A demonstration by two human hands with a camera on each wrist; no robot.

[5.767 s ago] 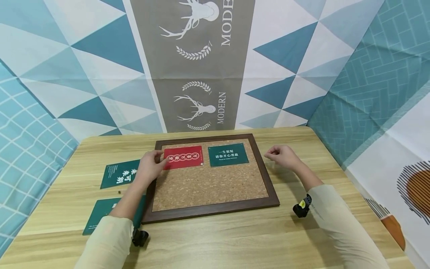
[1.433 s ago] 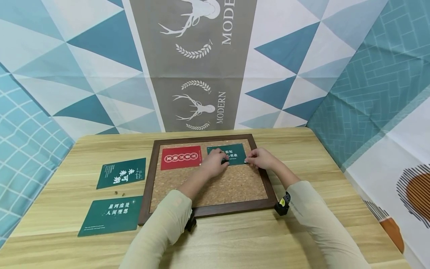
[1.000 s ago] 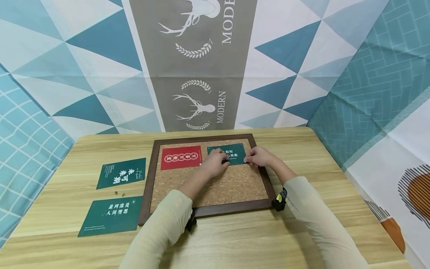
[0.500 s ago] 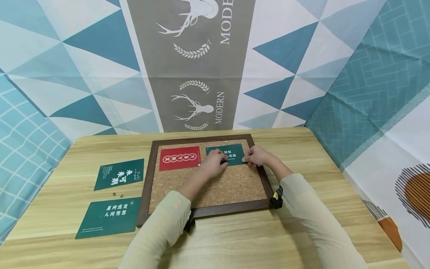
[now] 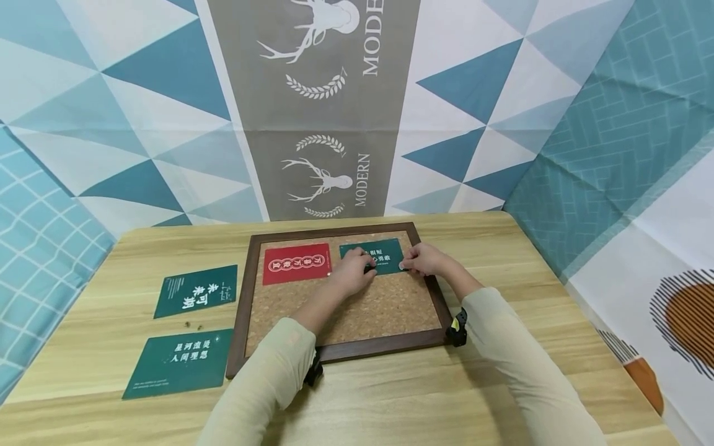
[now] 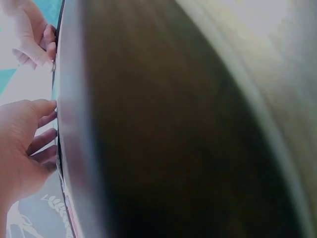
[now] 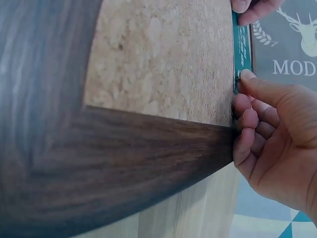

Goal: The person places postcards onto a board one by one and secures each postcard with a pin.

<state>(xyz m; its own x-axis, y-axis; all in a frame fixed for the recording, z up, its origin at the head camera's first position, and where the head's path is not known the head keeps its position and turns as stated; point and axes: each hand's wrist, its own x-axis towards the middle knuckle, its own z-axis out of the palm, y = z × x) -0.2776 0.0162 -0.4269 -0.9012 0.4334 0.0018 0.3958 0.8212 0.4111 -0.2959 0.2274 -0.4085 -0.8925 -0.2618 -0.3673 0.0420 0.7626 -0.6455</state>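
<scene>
One green card (image 5: 385, 249) lies at upper right on the cork board (image 5: 390, 303); left hand (image 5: 351, 272) rests on it, fingers loosely bent; right hand (image 5: 426, 259) pinches a mostly hidden tack (image 7: 238, 76) at its near right corner. One red card (image 5: 297, 263) lies alongside.

Creased, patterned hangings (image 5: 329, 111) suggest a makeshift booth.

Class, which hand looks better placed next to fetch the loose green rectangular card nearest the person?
Probably the left hand: the loose green rectangular card lies left of the brown-framed cork board, on that hand's side. The right hand is farther away, at the green card on the board.
</scene>
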